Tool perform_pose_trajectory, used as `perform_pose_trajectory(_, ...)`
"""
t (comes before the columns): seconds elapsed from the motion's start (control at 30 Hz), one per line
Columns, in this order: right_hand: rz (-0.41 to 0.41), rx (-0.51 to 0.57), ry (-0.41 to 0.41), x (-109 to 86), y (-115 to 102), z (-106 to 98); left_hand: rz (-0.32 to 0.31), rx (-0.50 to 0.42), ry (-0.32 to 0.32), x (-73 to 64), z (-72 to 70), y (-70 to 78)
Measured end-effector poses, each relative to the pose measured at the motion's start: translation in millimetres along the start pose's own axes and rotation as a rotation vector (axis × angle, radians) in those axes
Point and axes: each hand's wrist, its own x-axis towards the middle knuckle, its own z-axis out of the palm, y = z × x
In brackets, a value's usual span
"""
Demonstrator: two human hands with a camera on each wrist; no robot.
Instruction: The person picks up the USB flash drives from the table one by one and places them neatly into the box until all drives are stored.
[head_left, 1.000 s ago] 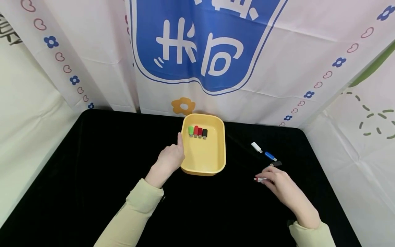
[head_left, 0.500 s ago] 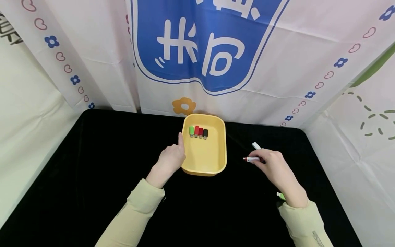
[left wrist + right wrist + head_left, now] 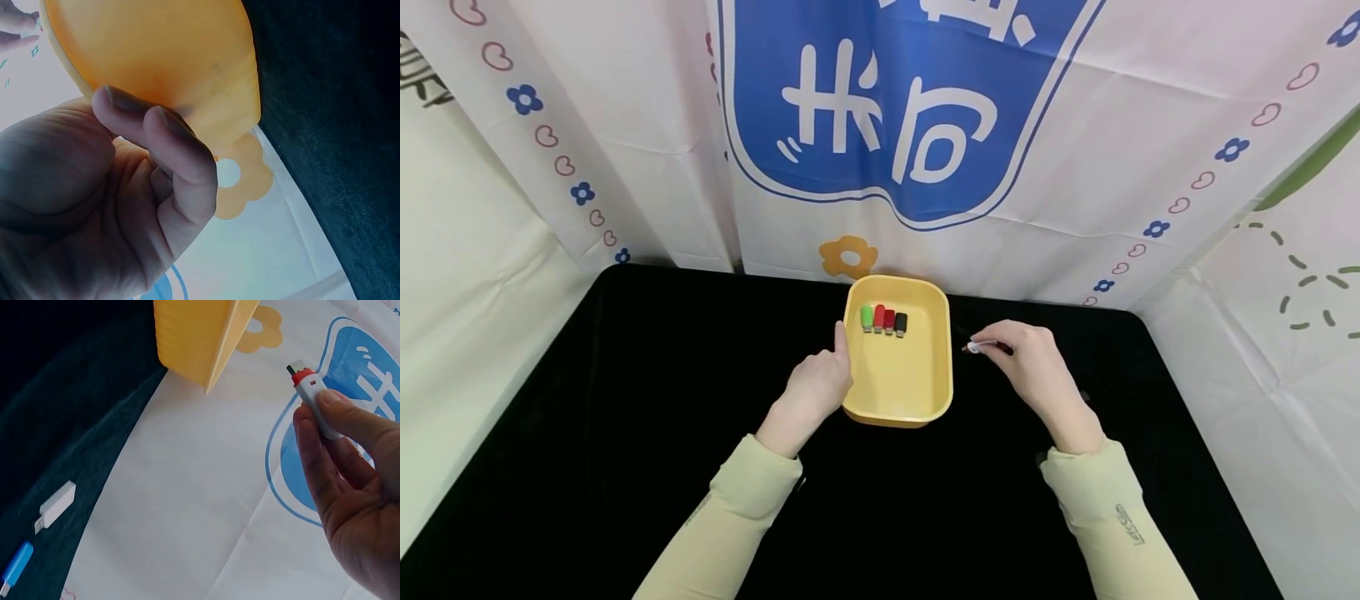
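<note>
A yellow plastic bin (image 3: 898,387) stands near the table's far edge. In it lie a green USB flash drive (image 3: 867,317), two red USB flash drives (image 3: 883,321) and a black USB flash drive (image 3: 901,322), side by side. My left hand (image 3: 815,382) holds the bin's left side, one finger stretched along the rim; the left wrist view shows other fingers curled by the outer wall. My right hand (image 3: 1033,367) pinches a white and red USB flash drive (image 3: 317,403) between thumb and fingers, just right of the bin, apart from it.
On the black tabletop (image 3: 647,417), in the right wrist view, lie a white USB flash drive (image 3: 58,503) and a blue USB flash drive (image 3: 17,564). My right arm hides them in the head view. A printed white curtain (image 3: 1052,150) hangs behind the table.
My right hand has carried the white and red USB flash drive leftward and away from me, towards the bin's right side. The left hand and the bin stay in place.
</note>
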Motion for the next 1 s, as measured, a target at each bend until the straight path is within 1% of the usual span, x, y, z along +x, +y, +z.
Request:
perform_pose_trajectory(0.2,0.022,0.001,-0.025,17.3,-3,14,-0.006,0.006,-0.005,0.9,-0.7,-0.2)
perform_pose_trajectory(0.37,0.016,-0.003,-0.053,30.6,-5,25,-0.02,-0.004,-0.024,1.5,-1.9,0.8)
perform_pose_trajectory(0.5,0.009,-0.017,-0.099,40.3,-7,34,-0.01,-0.013,-0.013,1.0,-1.0,-0.2)
perform_pose_trajectory(0.63,0.018,-0.035,-0.146,48.9,-7,44,0.007,-0.019,0.004,0.7,0.2,-1.8)
perform_pose_trajectory(0.83,0.004,-0.07,-0.171,60.2,-5,57,-0.011,-0.023,-0.017,1.5,-1.3,-1.5)
perform_pose_trajectory(1.0,0.032,-0.074,-0.233,69.9,-2,66,-0.018,-0.023,-0.03,2.3,-1.0,-1.5)
